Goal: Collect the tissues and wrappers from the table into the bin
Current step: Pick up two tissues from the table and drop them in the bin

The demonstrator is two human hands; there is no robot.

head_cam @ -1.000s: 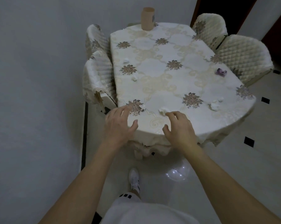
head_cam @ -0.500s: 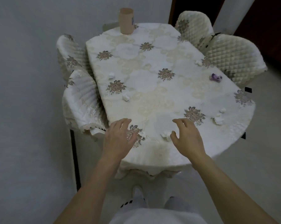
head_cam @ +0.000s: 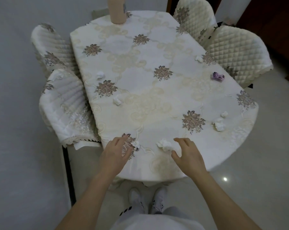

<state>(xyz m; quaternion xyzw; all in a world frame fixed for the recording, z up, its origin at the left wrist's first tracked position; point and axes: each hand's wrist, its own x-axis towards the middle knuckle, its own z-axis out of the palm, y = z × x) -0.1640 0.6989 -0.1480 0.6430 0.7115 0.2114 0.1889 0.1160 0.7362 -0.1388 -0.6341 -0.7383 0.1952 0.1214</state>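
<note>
Now both hands hover low over a table [head_cam: 157, 100]. Left hand [head_cam: 117, 151], fingers loosely spread, holds nothing; a tissue [head_cam: 135, 144] touches its fingertips. Right hand [head_cam: 186, 152] curls, half-open, around another tissue [head_cam: 165, 145] between thumb and fingers.

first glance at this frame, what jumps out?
Two bare hands reach over the near edge of the long table: the left hand beside a small tissue wad, the right hand open next to a bigger wad. More white wads dot the floral cloth, and a purple wrapper stands out by the right edge. A tan cylinder stands at the far end.
</note>
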